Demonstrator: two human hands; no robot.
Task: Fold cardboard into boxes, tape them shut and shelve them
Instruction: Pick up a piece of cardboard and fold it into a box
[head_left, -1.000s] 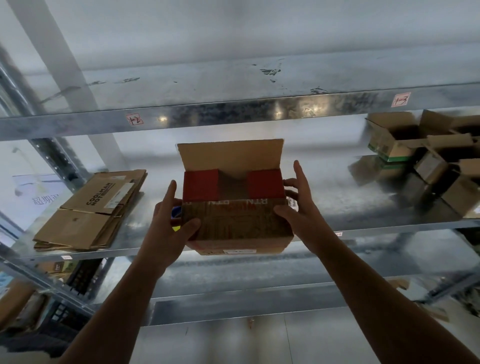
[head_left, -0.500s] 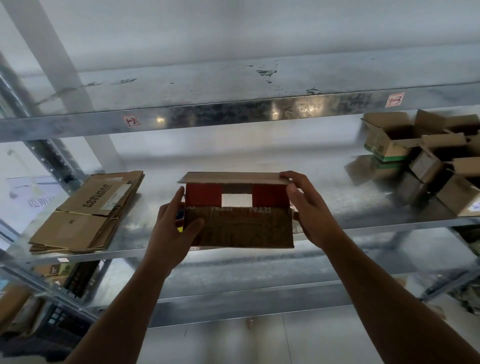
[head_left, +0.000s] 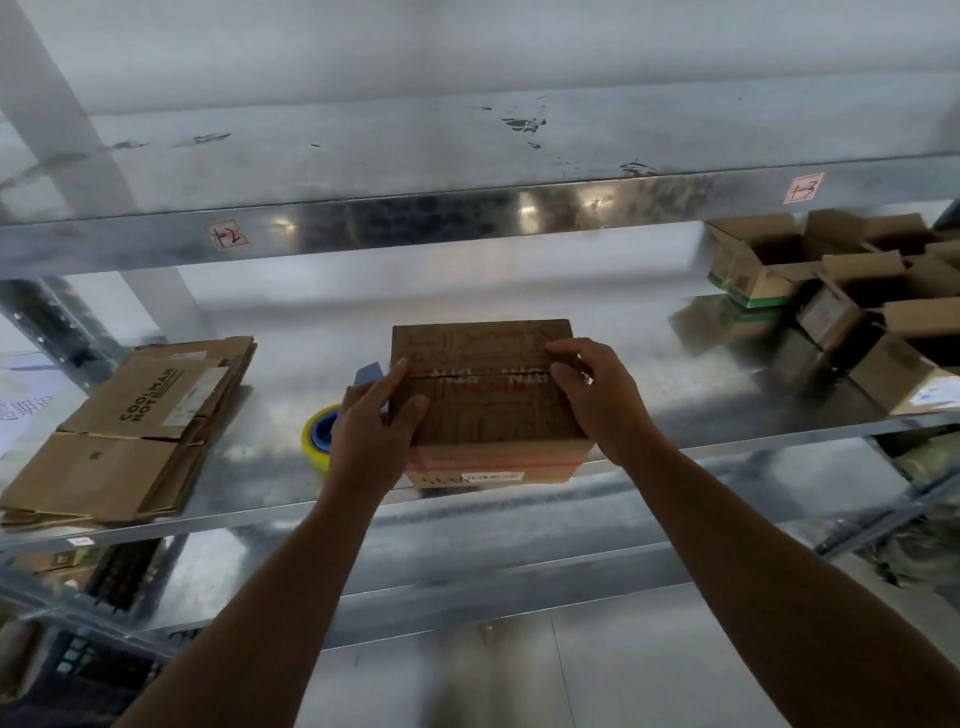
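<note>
Right now I am holding one cardboard box with both hands on the middle metal shelf, close to its front edge. Its two top flaps are lying flat and meeting along a seam across the lid, so whatever is inside is hidden from me. My left hand is gripping the box's left side, thumb lying on the lid and fingers bent around the edge. My right hand is gripping the right side, its fingers curling together over the lid at the end of the seam.

One yellow tape roll with a blue core is lying just beside the box on the left, partly behind my left hand. Farther left, one stack of flattened cardboard is lying flat on the same shelf, well apart from the box. At the far right, a cluster of open boxes is sitting with flaps raised; I am counting at least four, and their insides are too dark to show any contents.
</note>
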